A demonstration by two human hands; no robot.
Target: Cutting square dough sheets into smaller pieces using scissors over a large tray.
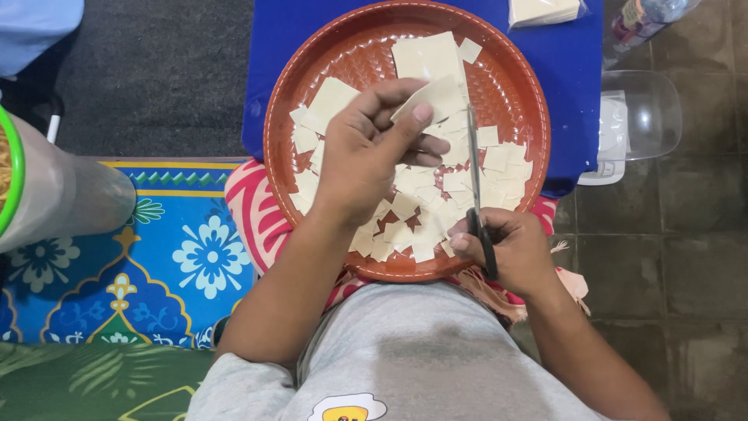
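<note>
- Tiled grey floor lies to the right of the scene, a dark mat at far left, and a blue patterned floor mat (156, 257) with white flowers at near left; I note a blue cloth (573, 70) under the far edge of the work.
- I see a round red-brown tray (523, 101) resting across the person's lap, on a pink-and-white striped fabric (253, 214).
- My view shows the left hand (366, 160) over the middle of the tray, thumb and fingers pinched on a pale cream sheet (438, 97) that stands up from the hand toward the far side.
- Right hand (510, 249) sits at the near right rim, closed around the handles of a pair of scissors (474, 156); the blades point away toward the far rim and run just beside the held sheet, looking nearly shut.
- Small cut squares (436, 206) lie heaped across the near and right parts of the tray; I judge a good share of the cutting done.
- Larger uncut pieces (425, 54) remain at the far side of the tray, and another at left (331, 101), so I judge work is left.
- A clear bag of more cream sheets (541, 9) lies on the blue cloth at far right, apparently untouched stock.
- A clear plastic container (643, 117) stands on the tiles to the right, well apart from the tray.
</note>
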